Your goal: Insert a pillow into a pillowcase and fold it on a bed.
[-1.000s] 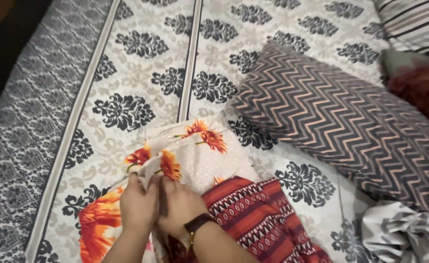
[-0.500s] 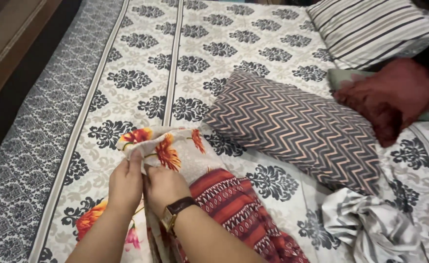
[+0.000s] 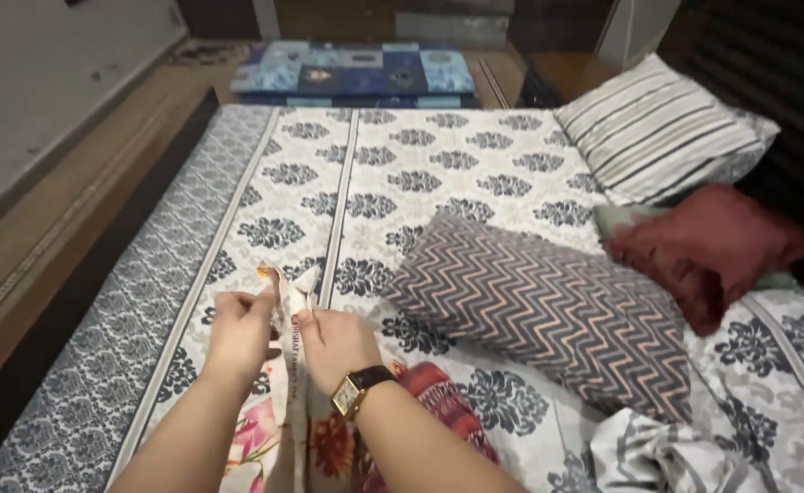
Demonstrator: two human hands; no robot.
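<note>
Since a second ago, both hands have lifted the cream cloth with orange flowers off the bed. Left hand and right hand pinch its top edge, near the zigzag-striped grey pillow.

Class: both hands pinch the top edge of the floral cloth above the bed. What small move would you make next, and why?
Probably draw the left hand and right hand apart along the edge. They grip the floral cloth close together, so it hangs bunched and narrow over the bedsheet.
</note>
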